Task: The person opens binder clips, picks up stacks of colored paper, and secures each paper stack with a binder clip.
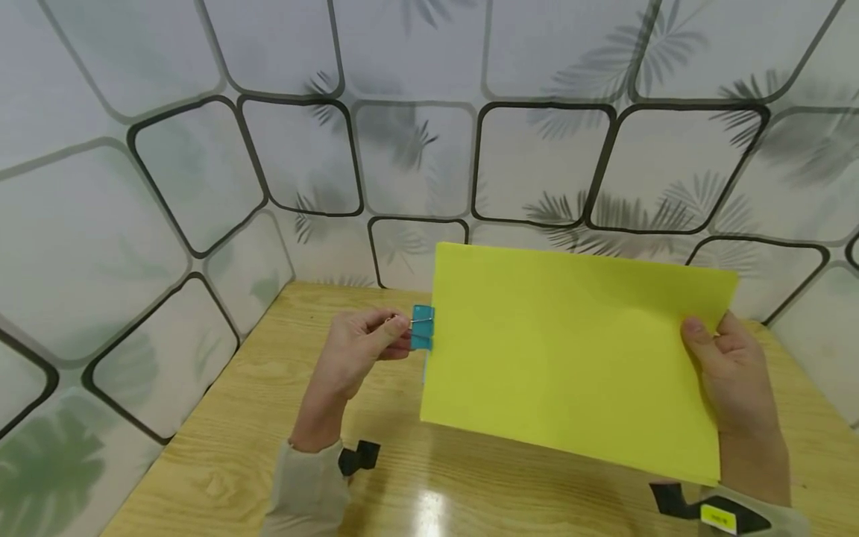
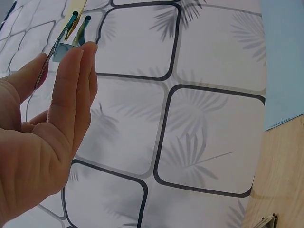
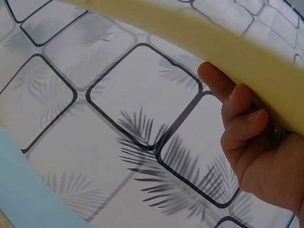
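In the head view, a yellow sheet of paper (image 1: 570,350) is held up over the table, tilted down to the right. My right hand (image 1: 731,365) grips its right edge, thumb on the front and fingers behind; the right wrist view shows those fingers (image 3: 242,114) against the paper's back. At the left edge is a teal binder clip (image 1: 421,327). My left hand (image 1: 369,343) pinches the clip's wire handles between thumb and fingers. The left wrist view shows the clip (image 2: 63,51) with its lips parted and a yellow edge between them.
A light blue sheet (image 2: 285,61) stands behind, largely hidden by the yellow paper in the head view. Below is a wooden table (image 1: 221,447), with patterned walls (image 1: 416,164) at its back and left. A small metal piece (image 2: 270,221) lies on the wood.
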Motion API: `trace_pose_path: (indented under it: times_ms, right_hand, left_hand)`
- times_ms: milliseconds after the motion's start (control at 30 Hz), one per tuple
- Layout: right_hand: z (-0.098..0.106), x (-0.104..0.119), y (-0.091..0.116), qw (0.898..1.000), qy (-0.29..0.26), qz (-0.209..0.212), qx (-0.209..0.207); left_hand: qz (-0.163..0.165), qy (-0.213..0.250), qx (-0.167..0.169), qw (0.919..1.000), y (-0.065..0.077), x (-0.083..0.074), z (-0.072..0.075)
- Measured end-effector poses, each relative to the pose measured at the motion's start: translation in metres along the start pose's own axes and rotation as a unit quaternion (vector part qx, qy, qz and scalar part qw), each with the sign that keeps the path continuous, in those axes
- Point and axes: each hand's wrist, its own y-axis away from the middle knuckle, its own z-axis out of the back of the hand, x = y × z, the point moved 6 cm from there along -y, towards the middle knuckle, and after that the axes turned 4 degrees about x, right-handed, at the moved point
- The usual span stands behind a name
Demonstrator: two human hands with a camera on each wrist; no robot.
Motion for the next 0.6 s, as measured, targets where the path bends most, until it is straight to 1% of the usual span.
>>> trace_pose_path:
  times_ms: [133, 233, 433, 533, 600]
  right_hand:
    - [-0.0015, 0.0013, -0.0008, 1.0, 0.004, 0.009, 0.002]
    - [-0.0026, 0.001, -0.0018, 1.0, -0.003, 0.015, 0.011]
    - [-0.0022, -0.0004, -0.0029, 1.0, -0.006, 0.017, 0.016]
    - [-0.0015, -0.0005, -0.0032, 1.0, -0.004, 0.019, 0.014]
    - [-0.0016, -0.0005, -0.0032, 1.0, -0.003, 0.021, 0.013]
  left_hand:
    - [0.005, -0.002, -0.001, 1.0, -0.0011, 0.0017, -0.0005]
    - [0.008, -0.004, -0.001, 1.0, -0.0012, 0.0026, -0.0008]
    - [0.024, -0.002, 0.003, 0.9997, -0.0023, 0.006, -0.0005]
    - [0.029, 0.013, 0.004, 0.9995, -0.0026, 0.0068, 0.0003]
    - [0.029, 0.028, 0.013, 0.9991, -0.0025, 0.007, 0.0003]
